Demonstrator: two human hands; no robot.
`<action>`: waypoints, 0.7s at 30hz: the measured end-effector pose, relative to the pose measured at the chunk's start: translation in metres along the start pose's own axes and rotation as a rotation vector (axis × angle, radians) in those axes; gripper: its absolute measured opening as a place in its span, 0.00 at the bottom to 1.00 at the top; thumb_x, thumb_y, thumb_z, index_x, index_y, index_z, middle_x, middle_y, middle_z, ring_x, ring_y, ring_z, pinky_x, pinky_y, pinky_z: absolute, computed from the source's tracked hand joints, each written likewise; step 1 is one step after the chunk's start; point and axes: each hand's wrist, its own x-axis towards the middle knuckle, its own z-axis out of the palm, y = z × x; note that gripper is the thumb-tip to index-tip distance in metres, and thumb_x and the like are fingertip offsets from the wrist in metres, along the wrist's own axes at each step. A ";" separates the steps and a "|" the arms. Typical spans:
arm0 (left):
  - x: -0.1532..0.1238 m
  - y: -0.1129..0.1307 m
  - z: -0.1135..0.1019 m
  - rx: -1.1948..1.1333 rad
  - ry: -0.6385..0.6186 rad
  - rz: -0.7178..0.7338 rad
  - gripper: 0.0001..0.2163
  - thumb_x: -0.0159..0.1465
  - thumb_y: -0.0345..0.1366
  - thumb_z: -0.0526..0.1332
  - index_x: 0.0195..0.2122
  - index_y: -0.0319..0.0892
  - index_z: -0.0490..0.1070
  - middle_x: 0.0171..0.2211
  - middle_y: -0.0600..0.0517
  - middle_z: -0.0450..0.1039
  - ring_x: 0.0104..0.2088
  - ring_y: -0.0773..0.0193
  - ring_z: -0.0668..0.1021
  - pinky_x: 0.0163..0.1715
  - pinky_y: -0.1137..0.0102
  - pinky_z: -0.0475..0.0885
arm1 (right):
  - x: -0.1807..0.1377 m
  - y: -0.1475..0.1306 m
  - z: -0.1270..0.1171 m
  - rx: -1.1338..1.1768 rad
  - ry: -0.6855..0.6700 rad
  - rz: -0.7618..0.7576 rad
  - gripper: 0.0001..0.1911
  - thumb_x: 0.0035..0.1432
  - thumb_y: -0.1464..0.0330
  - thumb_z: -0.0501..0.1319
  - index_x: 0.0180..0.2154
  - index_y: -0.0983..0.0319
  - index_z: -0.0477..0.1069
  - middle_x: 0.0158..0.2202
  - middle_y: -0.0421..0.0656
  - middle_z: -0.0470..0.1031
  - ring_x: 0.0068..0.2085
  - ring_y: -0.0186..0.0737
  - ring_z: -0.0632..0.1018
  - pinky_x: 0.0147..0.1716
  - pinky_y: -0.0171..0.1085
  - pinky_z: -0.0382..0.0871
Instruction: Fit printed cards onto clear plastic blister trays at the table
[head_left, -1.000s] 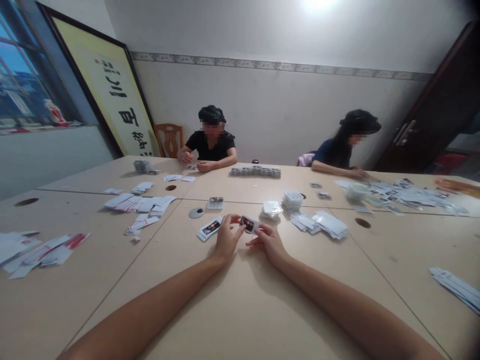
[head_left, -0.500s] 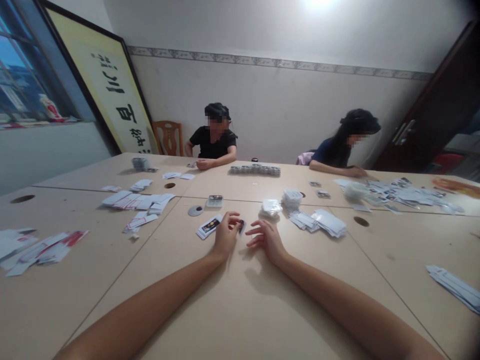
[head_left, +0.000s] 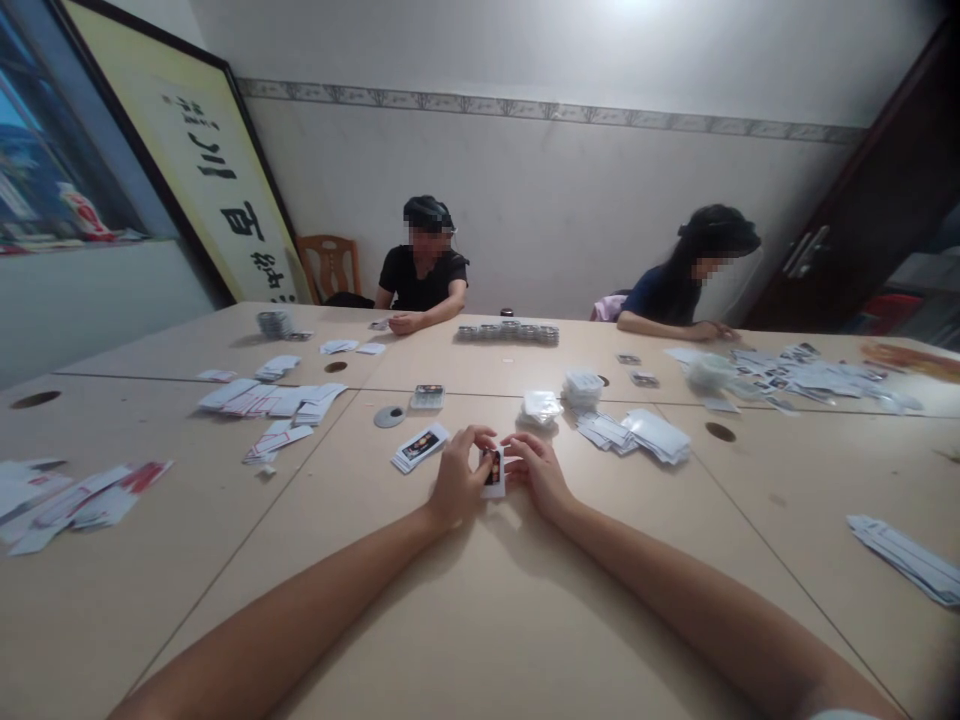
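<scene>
Between my two hands is a small white-bordered printed card (head_left: 493, 483) with a dark picture on it. My left hand (head_left: 459, 480) pinches it from the left, thumb over its face. At the card's right edge my right hand (head_left: 541, 475) has its bent fingertips closed on the side; the exact contact is partly hidden. Just left of my left hand lies a stack of similar printed cards (head_left: 420, 448). Behind that sit a clear plastic case (head_left: 428, 397) with a dark printed card in it and a grey disc (head_left: 389, 415).
Clear plastic cases (head_left: 540, 408) are piled beyond my right hand, beside white paper slips (head_left: 656, 436). More paper slips (head_left: 255, 398) lie to the left. A row of filled cases (head_left: 508, 332) stands further back. Two people sit across the table, handling small items.
My left hand has turned the card so its printed face shows. My right hand has come in from the right to the card's edge. The view has shifted slightly.
</scene>
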 end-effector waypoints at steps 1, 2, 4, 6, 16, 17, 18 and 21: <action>-0.001 0.001 0.000 0.014 -0.003 0.017 0.12 0.59 0.24 0.59 0.43 0.43 0.70 0.34 0.53 0.76 0.39 0.59 0.77 0.45 0.62 0.67 | 0.000 0.001 0.000 -0.006 0.003 -0.008 0.15 0.50 0.57 0.68 0.35 0.59 0.72 0.27 0.38 0.78 0.24 0.37 0.79 0.24 0.34 0.73; -0.001 0.001 -0.001 0.028 -0.009 0.035 0.12 0.59 0.24 0.59 0.42 0.44 0.71 0.34 0.53 0.76 0.39 0.58 0.77 0.45 0.62 0.67 | 0.001 0.001 0.000 -0.017 0.003 -0.016 0.14 0.49 0.58 0.69 0.34 0.59 0.71 0.26 0.38 0.78 0.24 0.37 0.79 0.24 0.34 0.72; -0.003 0.003 -0.001 0.053 -0.028 0.073 0.12 0.58 0.23 0.60 0.41 0.44 0.71 0.34 0.53 0.76 0.39 0.57 0.76 0.45 0.61 0.67 | 0.001 0.002 -0.001 -0.045 0.000 -0.034 0.13 0.47 0.61 0.70 0.33 0.59 0.71 0.25 0.38 0.78 0.23 0.38 0.78 0.23 0.34 0.71; -0.004 0.005 -0.002 0.078 -0.048 0.109 0.13 0.57 0.22 0.60 0.41 0.44 0.72 0.34 0.53 0.76 0.39 0.56 0.76 0.45 0.61 0.66 | 0.001 0.003 -0.002 -0.071 0.014 -0.059 0.12 0.46 0.63 0.69 0.33 0.59 0.72 0.24 0.38 0.78 0.23 0.38 0.77 0.22 0.34 0.70; -0.006 0.004 -0.001 0.187 -0.072 0.230 0.13 0.57 0.20 0.58 0.37 0.45 0.73 0.33 0.52 0.78 0.38 0.56 0.77 0.45 0.60 0.65 | 0.009 0.008 -0.010 -0.146 0.233 -0.159 0.05 0.48 0.65 0.64 0.29 0.59 0.76 0.28 0.39 0.77 0.28 0.38 0.75 0.29 0.38 0.72; -0.006 0.004 -0.001 0.198 -0.078 0.244 0.12 0.58 0.21 0.58 0.35 0.45 0.73 0.33 0.52 0.79 0.38 0.56 0.77 0.45 0.59 0.64 | 0.010 0.009 -0.010 -0.150 0.251 -0.165 0.06 0.49 0.64 0.64 0.29 0.60 0.75 0.28 0.38 0.76 0.28 0.38 0.75 0.29 0.38 0.72; -0.006 0.004 -0.001 0.208 -0.085 0.260 0.11 0.58 0.21 0.58 0.34 0.45 0.73 0.33 0.52 0.79 0.38 0.56 0.77 0.45 0.59 0.64 | 0.011 0.010 -0.011 -0.155 0.270 -0.171 0.06 0.50 0.64 0.65 0.30 0.60 0.75 0.28 0.38 0.76 0.28 0.37 0.74 0.29 0.38 0.72; -0.006 0.005 -0.002 0.230 -0.101 0.318 0.10 0.60 0.21 0.59 0.33 0.45 0.73 0.32 0.53 0.80 0.38 0.56 0.77 0.45 0.59 0.63 | 0.015 0.013 -0.014 -0.177 0.321 -0.193 0.08 0.55 0.64 0.65 0.31 0.62 0.74 0.28 0.38 0.74 0.27 0.34 0.73 0.29 0.36 0.69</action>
